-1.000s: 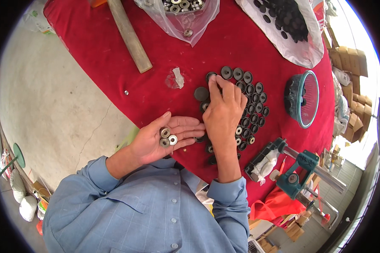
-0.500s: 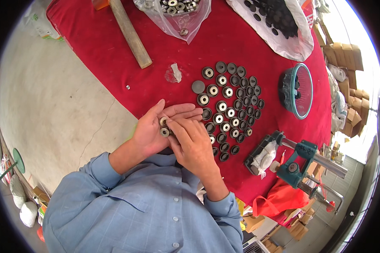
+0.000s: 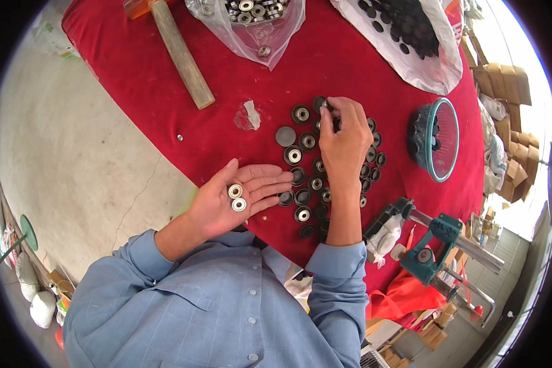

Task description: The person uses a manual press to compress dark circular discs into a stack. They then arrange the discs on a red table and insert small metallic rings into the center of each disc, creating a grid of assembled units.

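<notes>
My left hand (image 3: 227, 199) is open, palm up with fingers stretched out. Two silver ball bearings (image 3: 237, 197) lie on its palm. Over the far side of a cluster of round black caps, my right hand (image 3: 345, 138) is closed, with thumb and fingers pinching a ball bearing (image 3: 325, 106) at a black cap (image 3: 318, 102). Several caps have bearings seated in them, such as the cap with a bearing (image 3: 294, 156) left of my right hand. Other caps, like the black cap (image 3: 297, 176) by my left fingertips, hold none. My right hand and forearm hide part of the cluster.
On the red cloth (image 3: 239, 67) lie a wooden-handled hammer (image 3: 181, 55) and a bag of bearings (image 3: 270, 46). At the right are a white sack with black discs (image 3: 448, 67), a teal basket (image 3: 432, 173) and a green hand press (image 3: 432, 245).
My right hand has left my left palm and reached away to the far caps, carrying a bearing. My left hand has stayed nearly in place, its two bearings now uncovered.
</notes>
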`<state>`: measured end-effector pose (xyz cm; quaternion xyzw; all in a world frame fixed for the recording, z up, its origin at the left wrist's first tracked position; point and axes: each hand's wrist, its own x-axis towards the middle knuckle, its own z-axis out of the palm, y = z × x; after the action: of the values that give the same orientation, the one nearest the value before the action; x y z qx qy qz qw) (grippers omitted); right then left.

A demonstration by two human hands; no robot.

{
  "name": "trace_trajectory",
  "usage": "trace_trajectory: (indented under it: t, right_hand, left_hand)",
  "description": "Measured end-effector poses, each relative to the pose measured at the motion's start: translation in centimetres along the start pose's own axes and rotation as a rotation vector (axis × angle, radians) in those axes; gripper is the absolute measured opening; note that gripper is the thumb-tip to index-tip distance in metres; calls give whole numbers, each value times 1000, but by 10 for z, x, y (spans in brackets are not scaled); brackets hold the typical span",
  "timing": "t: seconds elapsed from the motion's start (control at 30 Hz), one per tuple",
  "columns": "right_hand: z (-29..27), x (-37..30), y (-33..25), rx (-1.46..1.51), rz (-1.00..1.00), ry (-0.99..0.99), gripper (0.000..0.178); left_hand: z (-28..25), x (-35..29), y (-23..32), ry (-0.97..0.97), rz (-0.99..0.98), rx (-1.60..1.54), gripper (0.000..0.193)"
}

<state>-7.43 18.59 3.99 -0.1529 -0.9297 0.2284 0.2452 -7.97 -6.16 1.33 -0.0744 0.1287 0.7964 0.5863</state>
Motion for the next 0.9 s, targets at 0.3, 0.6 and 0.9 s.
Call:
trace_trajectory:
  t: [0.3, 0.6, 0.9]
  right_hand:
    - [7, -11, -6, -180, -111, -60, 29]
    - [0, -29, -11, -351, -111, -102, 48]
    - [-25, -84, -86, 255, -51, -154, 27]
  left_hand:
    - [-2, -2, 0, -13, 11, 17, 76]
    - [-2, 0, -2, 2, 16, 36, 75]
    - [-5, 3, -6, -22, 98, -27, 70]
